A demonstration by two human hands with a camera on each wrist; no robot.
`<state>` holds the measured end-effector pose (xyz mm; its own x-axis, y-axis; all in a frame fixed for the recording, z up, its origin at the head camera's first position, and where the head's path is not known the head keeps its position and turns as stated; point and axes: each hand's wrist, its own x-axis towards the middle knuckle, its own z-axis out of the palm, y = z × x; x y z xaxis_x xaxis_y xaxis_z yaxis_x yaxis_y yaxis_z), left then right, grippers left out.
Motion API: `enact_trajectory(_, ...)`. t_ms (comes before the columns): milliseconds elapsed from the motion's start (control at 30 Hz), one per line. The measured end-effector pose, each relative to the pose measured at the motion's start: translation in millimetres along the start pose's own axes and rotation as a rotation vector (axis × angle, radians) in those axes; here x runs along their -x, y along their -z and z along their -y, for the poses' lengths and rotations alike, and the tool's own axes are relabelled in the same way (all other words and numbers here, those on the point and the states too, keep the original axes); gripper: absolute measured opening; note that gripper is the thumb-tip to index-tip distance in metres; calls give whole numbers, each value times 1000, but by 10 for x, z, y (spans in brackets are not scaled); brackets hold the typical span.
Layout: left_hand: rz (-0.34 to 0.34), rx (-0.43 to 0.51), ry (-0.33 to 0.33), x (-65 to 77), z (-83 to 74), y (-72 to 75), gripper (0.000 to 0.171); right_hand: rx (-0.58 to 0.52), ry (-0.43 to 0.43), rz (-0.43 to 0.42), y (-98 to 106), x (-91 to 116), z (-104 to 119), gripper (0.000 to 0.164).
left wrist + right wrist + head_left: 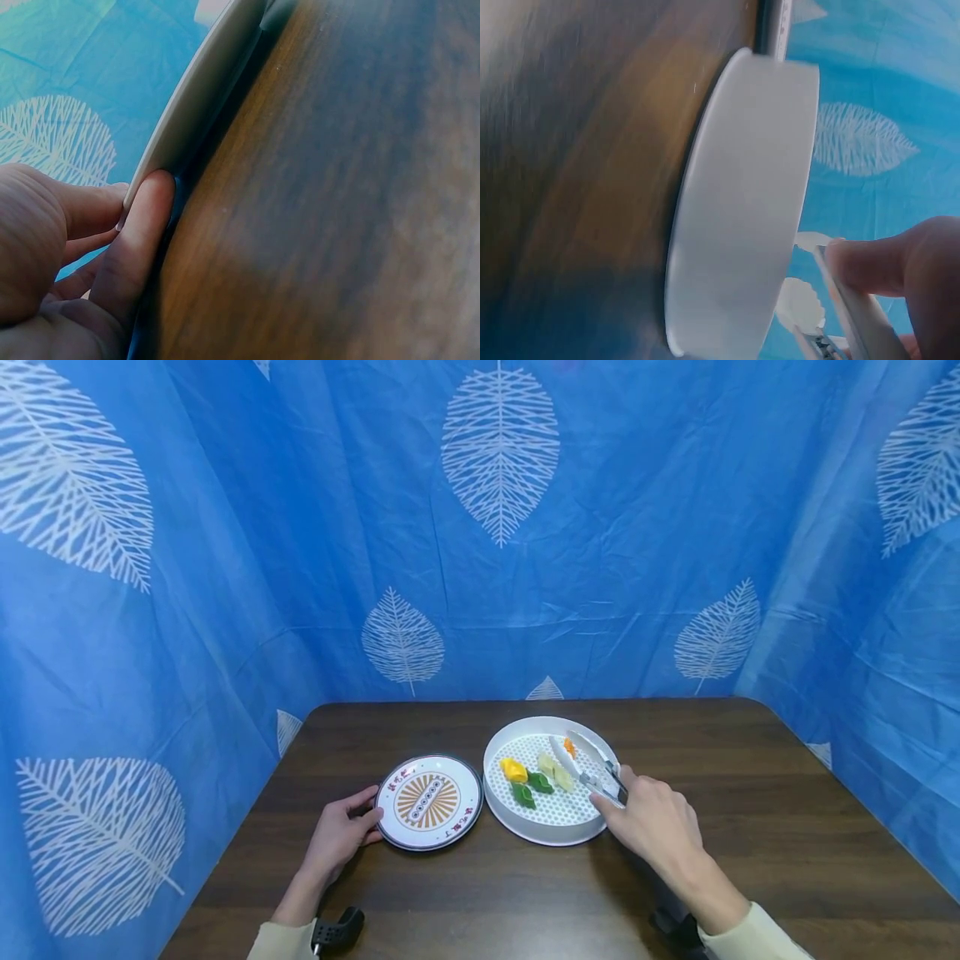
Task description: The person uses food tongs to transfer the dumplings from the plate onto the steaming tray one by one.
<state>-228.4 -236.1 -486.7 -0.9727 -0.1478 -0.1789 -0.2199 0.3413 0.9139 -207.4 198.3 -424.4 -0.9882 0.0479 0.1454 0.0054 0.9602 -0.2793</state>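
Observation:
My left hand (341,839) pinches the left rim of a white plate (467,802) with an orange sunburst print. In the left wrist view, the thumb (142,240) and fingers lie on opposite faces of the rim. Metal tongs (592,781) are in my right hand (660,822), reaching into a round white tray (498,814) with a perforated base. The tongs' tips are spread on either side of a small orange piece (570,747). Also in the tray are a yellow piece (513,770), dark green pieces (523,795) and pale green slices (555,771).
Plate and tray sit side by side, rims close together, on a dark wooden table (450,902). The tray's raised wall (742,202) fills the middle of the right wrist view. A blue curtain (600,568) with white leaf prints hangs behind and at both sides.

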Motion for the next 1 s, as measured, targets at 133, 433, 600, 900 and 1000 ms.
enact_trajectory(133, 0, 1, 0, 17, 3, 5, 55, -33, 17, -32, -54, 86, 129, 81)
enact_trajectory(433, -1, 14, -11, 30, -4, -6, 55, -111, 99, -136, -208, 237, 449, 73)
enact_trajectory(600, -3, 13, -7, 20, -10, -4, 54, -124, 169, -180, -321, 334, 617, 68)
enact_trajectory(900, 0, 11, -4, 16, -16, 2, 54, -165, 236, -198, -444, 451, 881, 68)
enact_trajectory(1000, -1, 9, -6, 17, -7, -3, 53, -185, 235, -142, -494, 483, 958, 70)
